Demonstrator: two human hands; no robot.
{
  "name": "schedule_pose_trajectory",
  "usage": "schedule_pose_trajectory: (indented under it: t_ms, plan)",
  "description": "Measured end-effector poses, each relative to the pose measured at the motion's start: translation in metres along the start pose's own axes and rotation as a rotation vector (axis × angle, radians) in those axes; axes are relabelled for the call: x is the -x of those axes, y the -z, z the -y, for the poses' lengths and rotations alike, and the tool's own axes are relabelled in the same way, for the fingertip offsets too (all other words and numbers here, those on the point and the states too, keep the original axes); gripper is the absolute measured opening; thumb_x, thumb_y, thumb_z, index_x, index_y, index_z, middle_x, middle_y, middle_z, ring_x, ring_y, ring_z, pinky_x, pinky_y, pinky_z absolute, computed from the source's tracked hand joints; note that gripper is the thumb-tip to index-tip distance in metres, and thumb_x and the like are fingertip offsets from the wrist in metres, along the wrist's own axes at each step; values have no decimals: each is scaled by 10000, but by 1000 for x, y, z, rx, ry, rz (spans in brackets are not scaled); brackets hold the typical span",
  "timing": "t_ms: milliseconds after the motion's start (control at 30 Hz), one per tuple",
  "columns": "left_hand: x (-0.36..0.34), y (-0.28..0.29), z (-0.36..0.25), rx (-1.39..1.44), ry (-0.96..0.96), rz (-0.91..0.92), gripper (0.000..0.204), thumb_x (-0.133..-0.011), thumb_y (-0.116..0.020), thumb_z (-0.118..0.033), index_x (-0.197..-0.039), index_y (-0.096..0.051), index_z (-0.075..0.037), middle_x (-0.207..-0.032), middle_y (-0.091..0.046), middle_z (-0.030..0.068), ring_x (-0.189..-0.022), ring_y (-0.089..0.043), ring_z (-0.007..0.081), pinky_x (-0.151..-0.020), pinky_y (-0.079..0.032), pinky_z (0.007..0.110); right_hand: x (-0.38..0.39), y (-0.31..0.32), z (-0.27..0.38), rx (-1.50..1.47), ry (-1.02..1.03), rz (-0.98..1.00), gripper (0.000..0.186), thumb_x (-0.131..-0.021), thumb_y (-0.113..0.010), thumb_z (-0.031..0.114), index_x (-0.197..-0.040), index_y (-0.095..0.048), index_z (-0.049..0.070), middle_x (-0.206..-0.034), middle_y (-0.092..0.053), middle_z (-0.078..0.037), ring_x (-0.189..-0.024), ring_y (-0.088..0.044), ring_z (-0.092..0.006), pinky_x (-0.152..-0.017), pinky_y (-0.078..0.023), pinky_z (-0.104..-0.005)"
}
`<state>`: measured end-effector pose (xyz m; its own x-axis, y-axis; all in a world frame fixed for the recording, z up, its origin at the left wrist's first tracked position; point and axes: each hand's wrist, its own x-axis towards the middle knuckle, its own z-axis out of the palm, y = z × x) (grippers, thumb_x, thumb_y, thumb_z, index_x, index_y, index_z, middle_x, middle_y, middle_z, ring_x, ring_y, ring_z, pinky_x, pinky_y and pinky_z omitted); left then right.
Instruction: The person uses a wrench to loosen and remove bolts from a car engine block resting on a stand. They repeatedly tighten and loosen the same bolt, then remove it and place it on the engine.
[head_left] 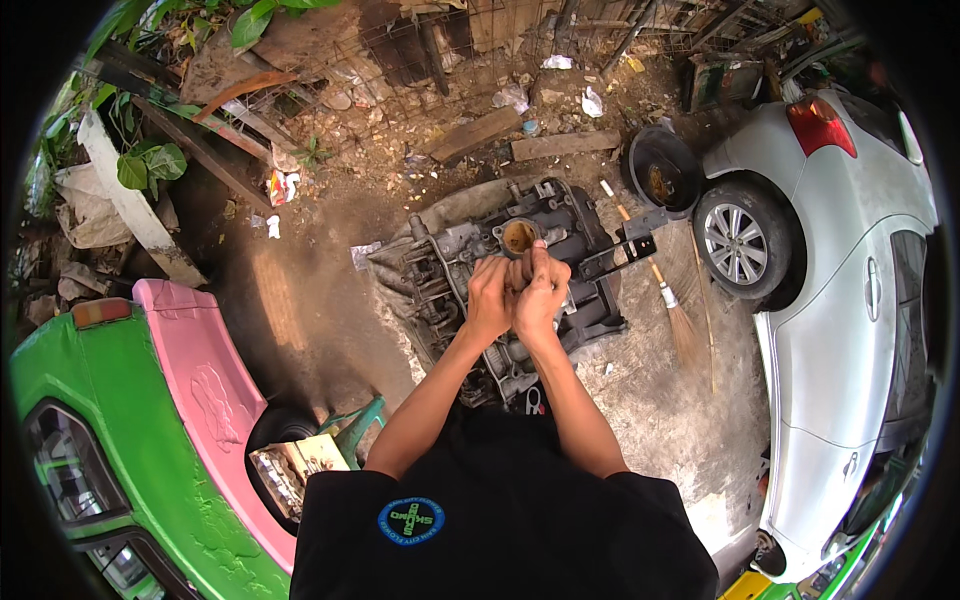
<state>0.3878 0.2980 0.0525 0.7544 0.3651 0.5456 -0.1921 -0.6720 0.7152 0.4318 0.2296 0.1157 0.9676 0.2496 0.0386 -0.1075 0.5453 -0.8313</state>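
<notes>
"How are your hands?"

"My left hand (488,300) and right hand (543,292) are pressed together, fingers curled, my right thumb stretched away from me. Whether I'm pinching anything between them I can't tell; my knuckles hide it."

"Where's the engine?"

"The engine (482,243) lies on the ground right under my hands, in front of my body. Its round opening (518,236) sits just beyond my fingers."

"Any room to move?"

"On my right, a bracket (634,243) juts past the engine's edge, close to the broom (680,322); nearer me, bare concrete (660,420) lies open on that side. On my left, there's open dirt (290,280). My shirt (500,500) covers the view close in."

"Which way does it point?"

"The opening faces up at me. A long rail (452,284) on the left slants from the far left in toward me; the overall long axis I can't tell, with my hands over the middle."

"And farther out?"

"A black basin (663,165) and the silver car (830,270) to my right, a green-and-pink vehicle (215,420) to my left, planks (566,146) beyond."
</notes>
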Motion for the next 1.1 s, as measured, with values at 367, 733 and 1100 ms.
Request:
schedule_pose_trajectory:
  t_ms: [367,733,1100]
  plan:
    - [0,17,0,87,101,175,215,-794,-541,80,-999,-609,81,-944,-621,228,-920,-587,445,-850,-462,484,-6,42,17,203,-126,439,413,-1091,-553,240,-746,-495,20,-709,-512,-10,-687,-473,-88,-633,-389,-282]
    - [1,20,-7,114,211,165,141,-881,-585,42,-1017,-604,77,-1005,-617,214,-980,-586,442,-866,-466,511,-29,67,32,535,83,704,189,-950,-727,184,-984,-681,4,-952,-687,-73,-967,-645,-179,-867,-508,-332]
    - [27,11,-46,-120,382,-82,305,-870,-644,-21,-1157,-736,-68,-1156,-508,159,-1099,-490,332,-961,-420,449,-13,79,66,628,-83,881,224,-981,-680,134,-1167,-715,14,-1262,-637,-120,-1186,-632,-273,-1001,-540,-385]
